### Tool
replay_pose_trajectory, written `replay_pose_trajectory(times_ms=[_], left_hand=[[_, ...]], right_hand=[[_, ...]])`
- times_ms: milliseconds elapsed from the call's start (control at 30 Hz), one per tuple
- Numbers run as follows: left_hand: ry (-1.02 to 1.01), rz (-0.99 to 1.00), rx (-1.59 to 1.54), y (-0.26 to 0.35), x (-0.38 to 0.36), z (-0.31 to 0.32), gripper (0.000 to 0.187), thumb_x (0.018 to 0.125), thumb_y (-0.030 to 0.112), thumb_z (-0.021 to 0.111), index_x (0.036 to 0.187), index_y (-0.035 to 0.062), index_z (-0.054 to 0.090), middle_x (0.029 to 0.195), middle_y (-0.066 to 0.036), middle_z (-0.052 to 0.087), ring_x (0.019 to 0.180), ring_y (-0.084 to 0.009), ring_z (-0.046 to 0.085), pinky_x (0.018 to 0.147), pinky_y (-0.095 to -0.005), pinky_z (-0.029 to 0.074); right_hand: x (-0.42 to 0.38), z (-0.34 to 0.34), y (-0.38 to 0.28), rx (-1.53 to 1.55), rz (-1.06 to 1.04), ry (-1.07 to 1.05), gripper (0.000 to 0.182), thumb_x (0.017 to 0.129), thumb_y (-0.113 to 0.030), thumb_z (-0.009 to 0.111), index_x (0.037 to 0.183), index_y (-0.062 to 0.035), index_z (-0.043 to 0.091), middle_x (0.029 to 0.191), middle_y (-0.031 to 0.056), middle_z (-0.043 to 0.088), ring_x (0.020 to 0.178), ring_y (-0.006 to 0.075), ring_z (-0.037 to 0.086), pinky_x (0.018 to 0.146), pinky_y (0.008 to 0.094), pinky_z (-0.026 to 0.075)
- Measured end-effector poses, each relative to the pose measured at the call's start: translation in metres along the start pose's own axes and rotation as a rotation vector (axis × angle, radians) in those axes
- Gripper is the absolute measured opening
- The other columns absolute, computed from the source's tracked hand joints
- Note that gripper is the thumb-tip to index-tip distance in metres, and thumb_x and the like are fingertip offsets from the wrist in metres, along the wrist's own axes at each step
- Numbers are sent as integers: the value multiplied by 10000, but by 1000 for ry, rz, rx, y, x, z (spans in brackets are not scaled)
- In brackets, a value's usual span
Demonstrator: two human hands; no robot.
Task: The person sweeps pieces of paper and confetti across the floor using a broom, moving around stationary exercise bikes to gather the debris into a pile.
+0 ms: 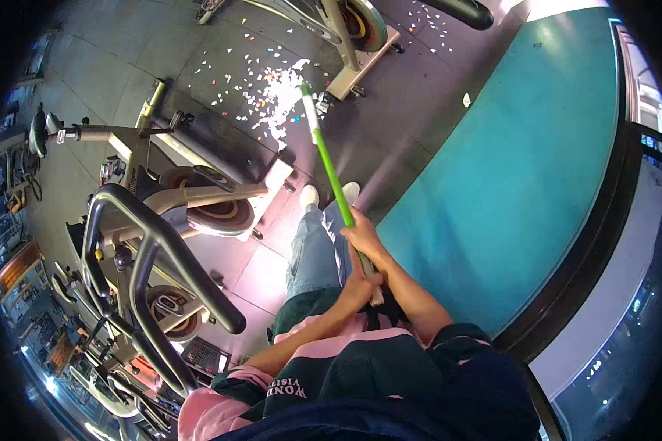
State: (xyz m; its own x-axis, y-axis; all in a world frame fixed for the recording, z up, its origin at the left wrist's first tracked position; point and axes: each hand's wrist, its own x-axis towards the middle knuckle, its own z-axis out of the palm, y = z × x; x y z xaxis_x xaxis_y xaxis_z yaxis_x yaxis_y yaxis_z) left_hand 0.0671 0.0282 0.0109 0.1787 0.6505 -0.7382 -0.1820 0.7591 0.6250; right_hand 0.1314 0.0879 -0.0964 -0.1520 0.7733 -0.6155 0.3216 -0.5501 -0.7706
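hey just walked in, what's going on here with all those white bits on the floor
A person's two hands grip a green pole, the right hand farther along it and the left hand nearer the body. The pole slants out over the dark floor, its far end by a scatter of small, mostly white scraps. Whether it has a head on it is hard to tell. The scraps lie thickest near that end, loose on the floor among exercise bikes.

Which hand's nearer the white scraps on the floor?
Right. The right hand grips the green pole farther along toward the white scraps; the left hand grips it closer to the body, so farther from them. Neither touches the scraps.
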Motion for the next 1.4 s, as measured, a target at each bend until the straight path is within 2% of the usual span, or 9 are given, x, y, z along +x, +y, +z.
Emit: replay_pose_trajectory(times_ms=[133,267,367,533,600,700,800,1167,1400], left_hand=[[-202,-322,-92,5,-6,15,1003,683,109,580,1353,103,-166,1050,-175,487,849,-237,538,718,-326,451],[-240,-317,-29,-10,19,24,1032,645,124,585,1358,84,-159,1027,-176,497,830,-232,542,687,-313,454],[-194,-306,-44,-17,40,30,798,655,32,551,1328,93,127,857,-103,495,654,-170,522,548,-268,439],[-152,-336,31,36,72,15,725,635,68,564,1278,92,228,788,-86,498,608,-161,510,509,-278,430],[-140,-393,-57,32,86,-4,725,642,60,567,1279,93,221,774,-81,501,587,-151,507,488,-277,423],[-67,-428,-224,65,91,-24,683,660,27,535,1272,125,248,711,-65,495,502,-141,487,409,-278,402],[40,-413,-292,72,99,-26,673,658,9,511,1272,128,261,699,-64,488,471,-156,482,390,-280,406],[187,-188,-278,87,65,20,874,694,15,471,1370,97,-77,733,-101,514,501,-172,481,437,-282,403],[34,-277,-334,68,78,38,545,712,43,487,1192,78,231,710,-71,472,497,-163,471,411,-293,412]], right_hand=[[-27,-32,14,-76,195,83,522,646,-83,586,1151,-33,465,815,152,589,723,255,583,635,365,455],[-30,-59,6,-95,363,131,363,619,-103,593,954,7,508,764,163,586,685,281,584,614,368,457],[-19,-68,33,-138,393,159,324,601,-127,605,880,13,520,725,149,585,659,269,581,594,370,455],[32,-62,60,-65,487,158,272,591,-147,606,805,12,552,708,159,593,673,280,597,608,370,459],[56,-44,61,-209,317,195,206,589,-139,617,711,21,572,606,112,570,545,201,547,494,334,422],[82,-29,12,-106,415,-13,290,571,-184,610,768,26,581,789,221,610,789,347,605,659,400,467],[106,-16,7,-249,362,32,303,559,-187,607,762,36,574,803,239,603,812,368,589,679,410,463],[86,-35,-28,-3,184,-131,310,595,-143,607,872,-17,547,731,149,589,691,252,588,609,360,438],[60,-74,-37,-303,211,-31,242,628,-132,616,825,-6,556,681,153,591,669,281,597,594,375,451]])
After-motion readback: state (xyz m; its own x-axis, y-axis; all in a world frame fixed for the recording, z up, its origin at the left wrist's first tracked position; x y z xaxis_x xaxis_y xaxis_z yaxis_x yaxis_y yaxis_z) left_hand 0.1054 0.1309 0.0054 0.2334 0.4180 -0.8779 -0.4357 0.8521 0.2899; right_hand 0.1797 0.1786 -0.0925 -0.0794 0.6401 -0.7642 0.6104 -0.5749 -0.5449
